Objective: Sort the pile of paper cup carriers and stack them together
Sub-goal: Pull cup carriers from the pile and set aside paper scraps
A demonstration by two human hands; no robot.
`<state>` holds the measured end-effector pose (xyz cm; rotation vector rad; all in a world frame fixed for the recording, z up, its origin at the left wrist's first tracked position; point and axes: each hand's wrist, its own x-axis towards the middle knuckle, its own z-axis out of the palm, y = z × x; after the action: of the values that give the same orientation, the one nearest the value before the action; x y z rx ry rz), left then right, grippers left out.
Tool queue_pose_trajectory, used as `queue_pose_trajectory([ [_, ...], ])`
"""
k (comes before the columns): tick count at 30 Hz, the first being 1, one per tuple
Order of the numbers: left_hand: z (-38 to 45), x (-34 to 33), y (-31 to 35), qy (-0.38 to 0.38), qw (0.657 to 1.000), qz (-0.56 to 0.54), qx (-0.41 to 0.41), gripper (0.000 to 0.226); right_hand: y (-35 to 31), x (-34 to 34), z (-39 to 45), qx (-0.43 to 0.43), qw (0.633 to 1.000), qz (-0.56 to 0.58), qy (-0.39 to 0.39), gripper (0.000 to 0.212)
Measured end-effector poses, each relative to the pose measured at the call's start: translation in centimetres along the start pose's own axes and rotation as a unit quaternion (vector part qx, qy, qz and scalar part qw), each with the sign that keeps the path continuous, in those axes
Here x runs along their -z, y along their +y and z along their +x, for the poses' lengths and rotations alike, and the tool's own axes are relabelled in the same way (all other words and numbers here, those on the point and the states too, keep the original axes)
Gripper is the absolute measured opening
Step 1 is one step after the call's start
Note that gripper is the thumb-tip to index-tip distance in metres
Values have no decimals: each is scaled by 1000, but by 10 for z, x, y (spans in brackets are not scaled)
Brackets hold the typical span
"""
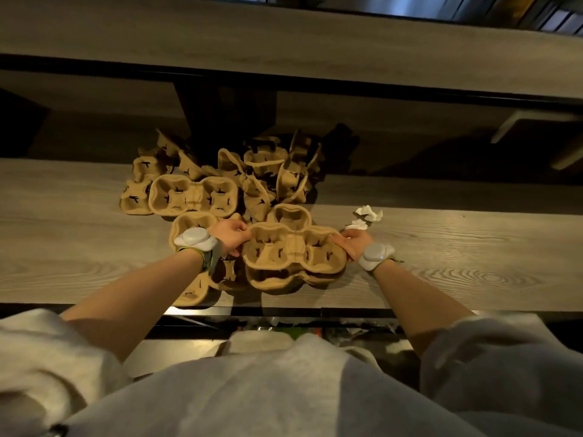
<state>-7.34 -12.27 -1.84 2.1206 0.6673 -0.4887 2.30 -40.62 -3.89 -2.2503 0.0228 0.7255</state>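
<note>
A brown paper cup carrier (293, 249) sits on top of a short stack of carriers (284, 280) near the counter's front edge. My left hand (232, 236) grips its left end and my right hand (355, 242) grips its right end. Behind it lies a loose pile of several more carriers (249, 175), some flat, some tilted on edge. One flat two-cup carrier (193, 195) lies at the pile's left. More carriers (192, 291) lie under my left wrist, partly hidden by my arm.
The wooden counter (457, 263) runs left to right; its front edge is just below the stack. Crumpled white paper (367, 216) lies just beyond my right hand. A higher wooden shelf (284, 42) spans the back.
</note>
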Motion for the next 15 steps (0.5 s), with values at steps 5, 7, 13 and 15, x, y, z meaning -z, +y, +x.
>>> queue_pose_trajectory([
  [5, -3, -3, 5, -18, 999, -35, 17, 17, 7, 0, 5, -20, 1000, 5, 9, 27],
  [7, -6, -8, 5, -29, 997, -62, 31, 13, 11, 0, 5, -27, 999, 11, 16, 28],
  [13, -8, -19, 2, -1, 994, -106, 38, 20, 26, -10, 7, -37, 998, -24, 38, 35],
  [15, -8, -21, 3, -9, 991, -127, 39, 22, 31, -10, 6, -41, 998, -28, 46, 36],
])
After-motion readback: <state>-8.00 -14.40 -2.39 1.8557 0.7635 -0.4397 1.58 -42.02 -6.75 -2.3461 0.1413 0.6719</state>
